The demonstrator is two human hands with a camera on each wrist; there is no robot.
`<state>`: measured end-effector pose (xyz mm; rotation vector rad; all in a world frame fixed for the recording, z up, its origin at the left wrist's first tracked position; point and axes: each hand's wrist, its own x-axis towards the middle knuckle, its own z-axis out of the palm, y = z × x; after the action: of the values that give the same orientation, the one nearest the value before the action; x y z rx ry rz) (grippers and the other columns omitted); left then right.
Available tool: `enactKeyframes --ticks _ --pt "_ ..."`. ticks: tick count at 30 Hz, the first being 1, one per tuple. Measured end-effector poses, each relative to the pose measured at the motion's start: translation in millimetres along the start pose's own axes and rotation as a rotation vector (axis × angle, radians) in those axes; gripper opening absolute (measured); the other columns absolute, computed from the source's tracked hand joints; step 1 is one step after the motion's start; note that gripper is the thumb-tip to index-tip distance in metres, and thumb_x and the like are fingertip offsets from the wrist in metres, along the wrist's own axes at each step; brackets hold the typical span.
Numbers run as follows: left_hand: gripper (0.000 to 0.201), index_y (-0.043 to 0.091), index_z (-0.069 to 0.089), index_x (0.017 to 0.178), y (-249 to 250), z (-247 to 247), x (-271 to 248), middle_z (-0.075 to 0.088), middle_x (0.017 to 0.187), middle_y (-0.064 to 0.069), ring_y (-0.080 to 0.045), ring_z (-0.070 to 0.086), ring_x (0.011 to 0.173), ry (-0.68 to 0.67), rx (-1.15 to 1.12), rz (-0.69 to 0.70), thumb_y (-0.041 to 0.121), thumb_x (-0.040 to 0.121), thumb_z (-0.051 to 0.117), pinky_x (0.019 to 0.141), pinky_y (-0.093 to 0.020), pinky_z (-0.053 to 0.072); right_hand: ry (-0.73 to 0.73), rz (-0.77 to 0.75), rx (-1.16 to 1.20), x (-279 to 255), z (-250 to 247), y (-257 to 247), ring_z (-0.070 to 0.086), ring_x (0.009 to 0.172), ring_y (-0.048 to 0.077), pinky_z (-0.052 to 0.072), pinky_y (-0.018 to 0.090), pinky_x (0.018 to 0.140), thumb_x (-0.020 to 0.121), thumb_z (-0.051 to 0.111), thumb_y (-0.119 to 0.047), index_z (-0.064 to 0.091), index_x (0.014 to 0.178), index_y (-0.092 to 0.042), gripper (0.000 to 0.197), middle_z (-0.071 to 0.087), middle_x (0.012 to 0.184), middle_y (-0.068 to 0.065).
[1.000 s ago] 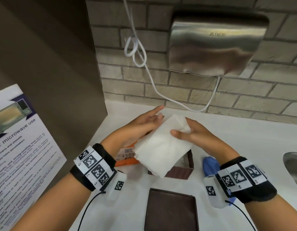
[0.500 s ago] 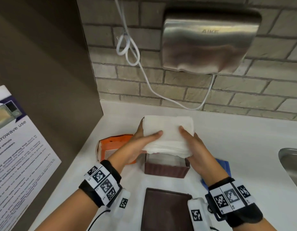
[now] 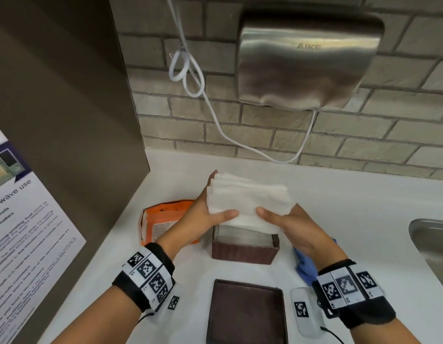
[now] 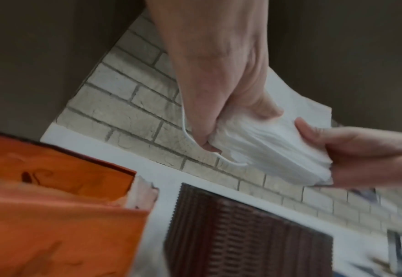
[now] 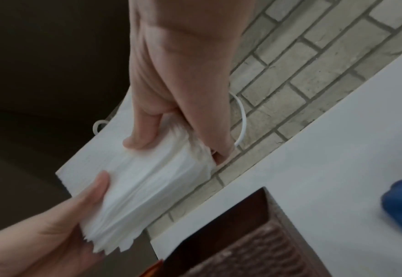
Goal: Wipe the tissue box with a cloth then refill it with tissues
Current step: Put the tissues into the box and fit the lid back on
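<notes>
Head view, left to right: orange packet (image 3: 163, 219) on the counter (image 3: 352, 219); left hand (image 3: 205, 214) and right hand (image 3: 285, 219) each clamp an end of the tissue stack (image 3: 247, 199), held just above the open brown tissue box (image 3: 245, 247). Blue cloth (image 3: 303, 266) lies right of the box, partly hidden by the right wrist. Lid (image 3: 246, 316) sits nearer, cut off below. Wrist views alone show fingers under the stack; both are blurred.
</notes>
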<state>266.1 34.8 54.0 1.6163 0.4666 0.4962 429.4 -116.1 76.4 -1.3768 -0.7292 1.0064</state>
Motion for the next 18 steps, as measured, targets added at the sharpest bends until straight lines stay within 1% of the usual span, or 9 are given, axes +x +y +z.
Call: enactKeyframes --ticks 2,4,6,8,10,12,14,16,18 --pt "0.106 0.029 0.008 0.154 -9.1 -1.5 -3.8 0.045 0.134 0.028 0.009 0.044 0.125 0.000 0.079 -0.037 0.017 0.076 0.079 0.108 -0.015 0.035 0.007 -0.010 -0.125 -1.1 -5.0 11.1 0.065 0.113 0.017 0.051 0.034 0.097 0.078 0.077 -0.013 0.058 0.126 -0.016 0.052 0.070 0.120 0.001" --pt "0.111 0.026 0.005 0.155 -20.3 -1.6 -9.9 0.044 0.137 0.024 0.002 0.042 0.130 -0.017 0.129 -0.067 0.014 0.075 0.081 0.112 -0.020 0.032 0.029 -0.010 -0.226 -3.2 -6.6 26.0 0.064 0.111 0.013 0.053 0.029 0.095 0.074 0.081 -0.015 0.057 0.123 -0.018 0.055 0.069 0.119 -0.001" --pt "0.116 0.029 0.003 0.154 -30.2 -0.8 -17.4 0.042 0.142 0.021 0.000 0.038 0.135 -0.049 0.155 -0.091 0.017 0.072 0.084 0.109 -0.015 0.033 0.020 -0.019 -0.284 -6.7 -5.1 39.8 0.063 0.111 0.008 0.052 0.025 0.094 0.072 0.082 -0.013 0.054 0.124 -0.019 0.059 0.067 0.120 -0.004" --pt "0.120 0.034 0.001 0.154 -35.9 -0.7 -22.6 0.039 0.143 0.025 0.001 0.037 0.135 -0.062 0.177 -0.109 0.018 0.070 0.086 0.106 -0.012 0.034 0.003 -0.032 -0.301 -9.7 -3.7 48.1 0.061 0.112 0.003 0.050 0.021 0.096 0.073 0.081 -0.007 0.051 0.129 -0.019 0.065 0.064 0.123 -0.006" --pt "0.121 0.036 0.000 0.153 -38.5 -1.4 -23.2 0.039 0.147 0.020 -0.002 0.037 0.136 -0.055 0.192 -0.110 0.019 0.070 0.086 0.112 -0.021 0.034 -0.006 -0.045 -0.313 -10.8 -4.1 51.0 0.060 0.114 0.002 0.049 0.018 0.096 0.073 0.081 -0.005 0.050 0.130 -0.019 0.066 0.063 0.125 -0.006" --pt "0.116 0.034 0.003 0.154 -35.8 -1.5 -20.3 0.040 0.148 0.013 -0.005 0.038 0.137 -0.019 0.200 -0.088 0.019 0.072 0.084 0.115 -0.028 0.032 0.014 -0.052 -0.305 -9.9 -4.5 48.5 0.061 0.113 0.007 0.050 0.020 0.093 0.072 0.081 -0.012 0.053 0.127 -0.019 0.062 0.066 0.122 -0.005" --pt "0.108 0.032 0.010 0.154 -27.2 -0.4 -15.6 0.045 0.143 0.013 -0.006 0.042 0.133 0.055 0.164 -0.065 0.024 0.074 0.082 0.112 -0.027 0.034 0.069 -0.035 -0.219 -9.8 -1.3 39.5 0.065 0.110 0.012 0.053 0.024 0.091 0.071 0.081 -0.023 0.057 0.123 -0.020 0.058 0.069 0.118 -0.002" --pt "0.097 0.033 0.022 0.150 -15.8 3.5 -10.8 0.052 0.133 0.016 -0.007 0.049 0.127 0.143 0.072 -0.072 0.039 0.073 0.080 0.105 -0.025 0.041 0.105 -0.030 -0.103 -8.1 3.4 29.9 0.067 0.108 0.015 0.054 0.031 0.093 0.075 0.075 -0.032 0.059 0.124 -0.019 0.054 0.070 0.118 0.000" --pt "0.091 0.036 0.027 0.147 -8.8 8.7 -5.9 0.054 0.132 0.015 -0.009 0.053 0.124 0.164 -0.051 -0.093 0.051 0.072 0.076 0.103 -0.026 0.045 0.130 -0.022 -0.005 -4.0 8.1 23.3 0.067 0.108 0.017 0.053 0.034 0.095 0.081 0.068 -0.039 0.058 0.127 -0.017 0.052 0.070 0.119 0.002"
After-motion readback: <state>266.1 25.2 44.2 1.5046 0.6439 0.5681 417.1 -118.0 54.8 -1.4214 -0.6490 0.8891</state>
